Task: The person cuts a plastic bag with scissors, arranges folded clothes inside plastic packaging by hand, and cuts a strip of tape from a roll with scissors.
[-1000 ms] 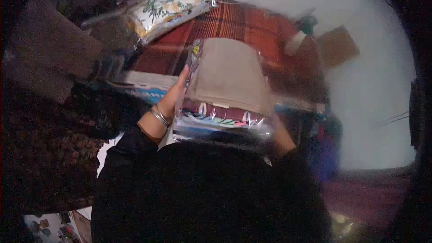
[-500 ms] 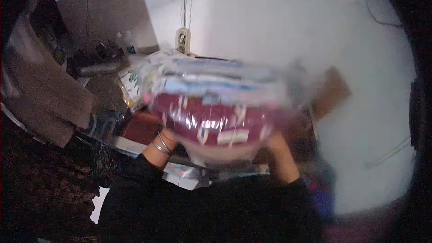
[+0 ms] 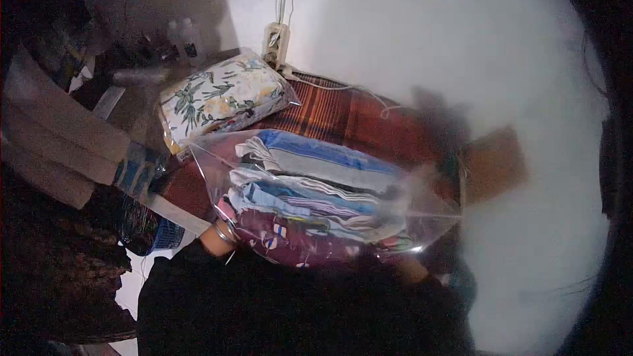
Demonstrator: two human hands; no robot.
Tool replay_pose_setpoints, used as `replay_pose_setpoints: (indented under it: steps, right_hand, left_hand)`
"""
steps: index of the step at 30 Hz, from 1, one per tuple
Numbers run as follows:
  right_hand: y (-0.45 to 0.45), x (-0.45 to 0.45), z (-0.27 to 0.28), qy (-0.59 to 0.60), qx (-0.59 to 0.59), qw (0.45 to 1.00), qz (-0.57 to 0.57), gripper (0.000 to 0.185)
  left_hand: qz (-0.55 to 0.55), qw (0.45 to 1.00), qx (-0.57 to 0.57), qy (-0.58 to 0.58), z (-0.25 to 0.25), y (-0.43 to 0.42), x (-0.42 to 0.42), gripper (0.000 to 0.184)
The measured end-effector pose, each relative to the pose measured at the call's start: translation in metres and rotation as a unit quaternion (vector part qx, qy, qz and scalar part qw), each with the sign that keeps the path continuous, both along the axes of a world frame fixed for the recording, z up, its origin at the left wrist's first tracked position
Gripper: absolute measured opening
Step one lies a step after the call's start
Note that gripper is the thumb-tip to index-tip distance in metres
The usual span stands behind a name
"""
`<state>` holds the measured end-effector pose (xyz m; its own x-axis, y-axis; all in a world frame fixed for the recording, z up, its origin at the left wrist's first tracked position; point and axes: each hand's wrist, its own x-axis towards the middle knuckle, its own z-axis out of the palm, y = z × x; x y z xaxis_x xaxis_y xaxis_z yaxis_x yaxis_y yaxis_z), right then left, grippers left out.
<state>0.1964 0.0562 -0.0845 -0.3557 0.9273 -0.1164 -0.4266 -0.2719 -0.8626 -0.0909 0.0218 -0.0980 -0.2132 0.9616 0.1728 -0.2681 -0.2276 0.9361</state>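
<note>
A clear plastic bag of folded cloths (image 3: pixel 330 191) is tilted close in front of my body. Blue, grey, white and striped layers show through it, with a maroon patterned piece at the near side. My left hand (image 3: pixel 217 238), with silver bangles at the wrist, grips the bag's near left side; the fingers are behind it. At the near right edge my right hand (image 3: pixel 412 270) holds the bag too, mostly hidden by it and by the dark sleeve. Beyond its left corner lies another clear-wrapped package with floral cloth (image 3: pixel 224 95).
An orange-brown striped cloth (image 3: pixel 330 109) covers the surface behind the bag. A power strip (image 3: pixel 275 45) with cables hangs on the wall. Cardboard (image 3: pixel 498 161) stands at the right, and a blue basket (image 3: pixel 168 234) is at the lower left.
The bag has come down and nearer to my body, tilting so its folded layers show. My hands moved down with it. The floral package and striped cloth behind are now uncovered.
</note>
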Motion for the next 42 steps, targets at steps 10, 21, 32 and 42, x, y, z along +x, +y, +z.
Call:
replay_pose_setpoints:
  steps: [10,21,32,42]
  right_hand:
    - [-0.017,0.046,0.069,-0.057,0.186,0.968,-0.157,0.06]
    - [-0.065,0.001,0.152,-0.369,0.134,0.869,-0.302,0.021]
    - [-0.068,0.039,0.144,-0.2,0.224,0.94,-0.162,0.016]
    - [-0.054,0.037,0.135,-0.346,0.204,0.895,-0.192,0.011]
  left_hand:
    - [-0.183,0.961,0.196,-0.061,0.103,0.005,-0.071,0.066]
    - [-0.115,0.87,0.245,0.412,0.167,-0.025,-0.136,0.012]
    - [-0.04,0.899,0.205,0.386,0.151,-0.036,-0.12,0.004]
    - [0.089,0.973,-0.034,0.211,0.122,-0.043,-0.103,0.015]
